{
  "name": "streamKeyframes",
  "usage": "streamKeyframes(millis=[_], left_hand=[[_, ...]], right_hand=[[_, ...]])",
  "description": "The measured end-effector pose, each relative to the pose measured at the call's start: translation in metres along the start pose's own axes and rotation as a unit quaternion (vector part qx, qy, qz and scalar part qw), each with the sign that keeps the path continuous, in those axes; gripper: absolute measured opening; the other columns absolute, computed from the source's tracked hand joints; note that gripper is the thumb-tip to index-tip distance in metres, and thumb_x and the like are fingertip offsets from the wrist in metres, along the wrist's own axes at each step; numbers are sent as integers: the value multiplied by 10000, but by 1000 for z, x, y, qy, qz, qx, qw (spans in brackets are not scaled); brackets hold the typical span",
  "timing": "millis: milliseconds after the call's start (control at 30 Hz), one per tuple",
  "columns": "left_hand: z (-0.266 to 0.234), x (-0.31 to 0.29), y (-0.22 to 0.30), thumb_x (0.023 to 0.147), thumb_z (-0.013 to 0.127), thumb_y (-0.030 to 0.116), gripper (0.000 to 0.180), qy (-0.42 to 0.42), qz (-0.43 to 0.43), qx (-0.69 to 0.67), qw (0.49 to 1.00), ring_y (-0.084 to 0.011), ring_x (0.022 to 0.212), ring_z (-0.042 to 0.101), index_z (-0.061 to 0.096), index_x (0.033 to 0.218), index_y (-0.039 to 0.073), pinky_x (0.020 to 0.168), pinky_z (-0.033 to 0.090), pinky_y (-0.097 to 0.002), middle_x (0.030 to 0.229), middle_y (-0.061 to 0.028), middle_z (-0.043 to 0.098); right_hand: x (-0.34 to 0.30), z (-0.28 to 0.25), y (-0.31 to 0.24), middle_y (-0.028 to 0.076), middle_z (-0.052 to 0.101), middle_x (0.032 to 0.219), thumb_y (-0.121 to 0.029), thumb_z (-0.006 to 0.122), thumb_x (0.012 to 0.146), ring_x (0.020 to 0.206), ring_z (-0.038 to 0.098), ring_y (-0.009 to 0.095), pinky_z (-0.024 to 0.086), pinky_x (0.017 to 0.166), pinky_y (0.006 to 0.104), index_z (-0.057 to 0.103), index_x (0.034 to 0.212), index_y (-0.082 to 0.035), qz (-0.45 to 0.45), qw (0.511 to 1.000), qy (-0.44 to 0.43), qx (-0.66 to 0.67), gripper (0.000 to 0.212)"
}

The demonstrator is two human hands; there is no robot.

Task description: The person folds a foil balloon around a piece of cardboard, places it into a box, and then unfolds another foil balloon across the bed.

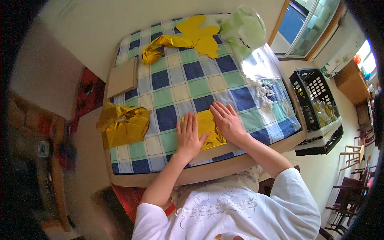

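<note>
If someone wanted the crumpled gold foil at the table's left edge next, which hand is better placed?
Probably the left hand: it lies nearer that crumpled foil, with just checked cloth between them. The right hand is farther off, at the right side of the gold sheet.

1. My left hand [189,137] and right hand [229,123] cover parts of the gold foil sheet [205,125], hiding the foil beneath them.
2. My white shirt [228,214] is cut off by the lower edge.
3. Clear plastic [323,109] obscures what the black crate [299,87] holds.
4. Furniture [60,172] at far left is too dark and blurred to identify.
5. Chairs [346,195] at far right are too small for detail.
</note>
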State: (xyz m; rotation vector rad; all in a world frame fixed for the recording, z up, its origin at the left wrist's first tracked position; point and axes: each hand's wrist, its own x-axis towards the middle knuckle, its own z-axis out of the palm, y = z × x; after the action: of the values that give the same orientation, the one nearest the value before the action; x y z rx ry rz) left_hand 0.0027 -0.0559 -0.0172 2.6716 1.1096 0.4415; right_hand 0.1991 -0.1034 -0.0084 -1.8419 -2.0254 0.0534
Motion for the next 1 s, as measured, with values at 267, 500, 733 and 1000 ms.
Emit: streamKeyframes(millis=[267, 500, 733, 1000], left_hand=[[-28, 6, -5, 926, 511, 426, 693, -12, -69, 73, 995, -291, 1406, 268, 332, 1419, -27, 1121, 140, -578, 1498, -175, 316], [1, 23, -1, 955, 481, 305, 502, 16, 36, 17, 999, -269, 1391, 302, 413, 1416, 121, 1121, 187, -547, 1494, -97, 351], [9, 23, -5, 934, 507, 264, 546, 31, 44, 4, 999, -291, 1381, 316, 361, 1440, 117, 1109, 214, -551, 1503, -106, 333], [5, 23, -3, 944, 486, 295, 518, 32, 38, 9, 999, -257, 1387, 310, 392, 1427, 131, 1130, 196, -513, 1488, -97, 362]], right_hand=[[0, 1, 0, 129, 401, 1453, -152, 494, 886, 1379, 322, 261, 220, 1127, 467, 417, 1378, -33, -7, 1000, -1, -24, 512], [-1, 0, 5, 132, 406, 1445, -166, 513, 869, 1383, 317, 266, 219, 1128, 476, 431, 1366, -32, -12, 1000, 12, -10, 521], [-9, -25, 1, 118, 424, 1434, -144, 539, 877, 1369, 345, 260, 219, 1126, 497, 485, 1334, -40, 2, 997, 22, -80, 471], [-72, -27, -44, 113, 418, 1428, -202, 572, 874, 1372, 333, 243, 199, 1131, 513, 486, 1329, -22, -100, 989, -99, -34, 497]])
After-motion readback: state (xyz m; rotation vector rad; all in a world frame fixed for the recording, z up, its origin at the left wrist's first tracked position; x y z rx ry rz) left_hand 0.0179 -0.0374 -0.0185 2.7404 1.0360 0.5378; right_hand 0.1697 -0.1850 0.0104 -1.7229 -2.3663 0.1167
